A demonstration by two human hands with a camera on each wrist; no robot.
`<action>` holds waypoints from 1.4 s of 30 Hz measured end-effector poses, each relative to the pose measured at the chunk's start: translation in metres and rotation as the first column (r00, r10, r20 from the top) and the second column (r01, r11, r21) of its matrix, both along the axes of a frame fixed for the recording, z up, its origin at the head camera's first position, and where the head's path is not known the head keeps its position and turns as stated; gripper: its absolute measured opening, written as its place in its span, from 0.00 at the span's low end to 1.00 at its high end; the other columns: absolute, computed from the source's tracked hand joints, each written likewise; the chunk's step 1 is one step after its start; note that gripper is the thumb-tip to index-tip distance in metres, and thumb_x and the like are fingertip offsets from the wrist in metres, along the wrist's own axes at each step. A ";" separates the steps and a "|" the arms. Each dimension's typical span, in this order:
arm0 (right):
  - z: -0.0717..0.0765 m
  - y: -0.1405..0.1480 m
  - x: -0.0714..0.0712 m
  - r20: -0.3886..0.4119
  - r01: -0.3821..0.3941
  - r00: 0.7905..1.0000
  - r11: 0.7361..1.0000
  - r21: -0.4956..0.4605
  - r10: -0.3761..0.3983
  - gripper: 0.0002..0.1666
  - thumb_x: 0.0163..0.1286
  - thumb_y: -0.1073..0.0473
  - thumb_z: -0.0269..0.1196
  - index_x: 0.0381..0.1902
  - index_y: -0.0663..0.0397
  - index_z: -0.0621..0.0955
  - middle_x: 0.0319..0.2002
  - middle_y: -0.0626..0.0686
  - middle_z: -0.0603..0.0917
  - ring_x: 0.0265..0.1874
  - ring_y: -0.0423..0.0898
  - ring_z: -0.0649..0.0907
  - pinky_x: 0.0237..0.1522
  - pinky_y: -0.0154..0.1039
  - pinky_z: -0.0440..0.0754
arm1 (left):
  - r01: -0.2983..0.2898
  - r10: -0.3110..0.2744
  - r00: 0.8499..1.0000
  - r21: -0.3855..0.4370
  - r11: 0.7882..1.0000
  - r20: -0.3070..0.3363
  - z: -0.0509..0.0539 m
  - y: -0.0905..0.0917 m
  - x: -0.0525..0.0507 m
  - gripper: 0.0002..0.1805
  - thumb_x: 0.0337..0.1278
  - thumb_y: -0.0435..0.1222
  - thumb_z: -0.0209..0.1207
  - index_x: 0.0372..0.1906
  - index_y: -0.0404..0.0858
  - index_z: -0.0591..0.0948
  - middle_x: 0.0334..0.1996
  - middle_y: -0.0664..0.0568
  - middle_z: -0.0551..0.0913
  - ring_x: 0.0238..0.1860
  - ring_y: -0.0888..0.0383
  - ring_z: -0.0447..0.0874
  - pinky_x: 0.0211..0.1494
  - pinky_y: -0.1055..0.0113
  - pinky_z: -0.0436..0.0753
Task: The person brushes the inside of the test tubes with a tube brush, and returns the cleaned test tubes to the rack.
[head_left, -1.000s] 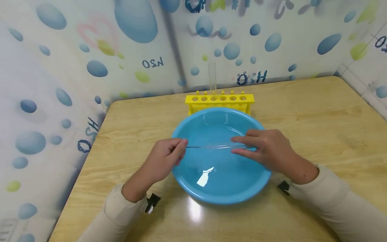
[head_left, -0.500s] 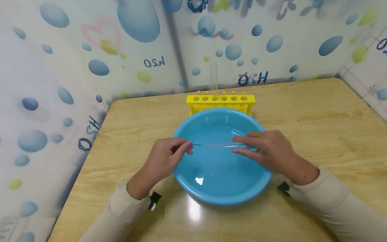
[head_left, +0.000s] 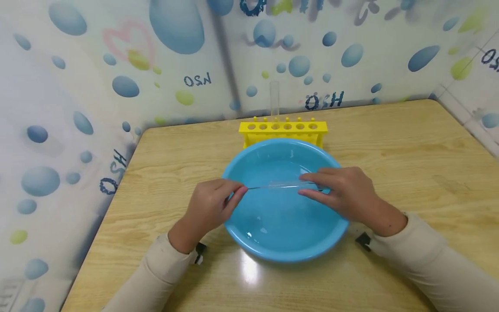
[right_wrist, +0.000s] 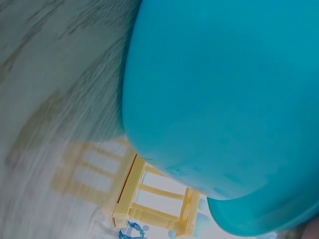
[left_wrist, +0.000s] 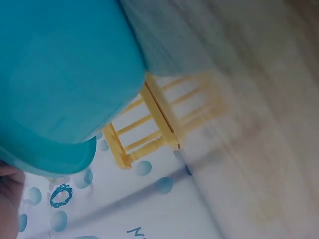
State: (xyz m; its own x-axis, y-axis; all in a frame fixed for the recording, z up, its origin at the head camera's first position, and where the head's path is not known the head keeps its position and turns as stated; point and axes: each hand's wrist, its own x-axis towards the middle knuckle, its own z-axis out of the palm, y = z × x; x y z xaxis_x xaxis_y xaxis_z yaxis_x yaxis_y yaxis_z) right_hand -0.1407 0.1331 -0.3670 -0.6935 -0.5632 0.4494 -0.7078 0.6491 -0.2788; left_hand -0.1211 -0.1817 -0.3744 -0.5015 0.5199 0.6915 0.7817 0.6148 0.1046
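A thin dark rod [head_left: 255, 188] is pinched by the left hand [head_left: 209, 203], its thumb and forefinger brought together on the near end. Between the two hands a clear tube [head_left: 286, 185] is held roughly level, and its far end is gripped by the right hand [head_left: 347, 190]. There the thumb and fingers are parted only by the tube's thickness and a little more, and the end inside the palm is hidden. The rod is lined up with the tube (whether it is run inside or alongside cannot be told).

Directly below both grips a blue basin [head_left: 286, 255] is placed, its inner floor marked by small glints near the left hand. Beyond the grips, just behind the basin, a yellow rack [head_left: 283, 127] is set, with a second clear tube [head_left: 274, 99] stood upright in it. All of this is borne by a wood-grained table [head_left: 175, 156], and farther out from the hands a wall [head_left: 97, 65] is covered with blue and green drops. Both wrists are covered by pale sleeves [head_left: 421, 255]. In the wrist views the basin's outer side is mostly shown, and the grips themselves are not shown.
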 end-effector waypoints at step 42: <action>-0.003 0.000 0.000 -0.012 -0.008 1.000 0.999 -0.034 0.007 0.22 0.57 0.45 0.75 0.48 0.45 0.89 0.28 0.44 0.88 0.19 0.35 0.79 0.17 0.26 0.66 | 0.061 -0.194 0.630 0.200 0.978 0.752 0.029 -0.076 -0.017 0.21 0.71 0.29 0.54 0.18 0.45 0.76 0.11 0.55 0.69 0.13 0.62 0.63 0.14 0.69 0.63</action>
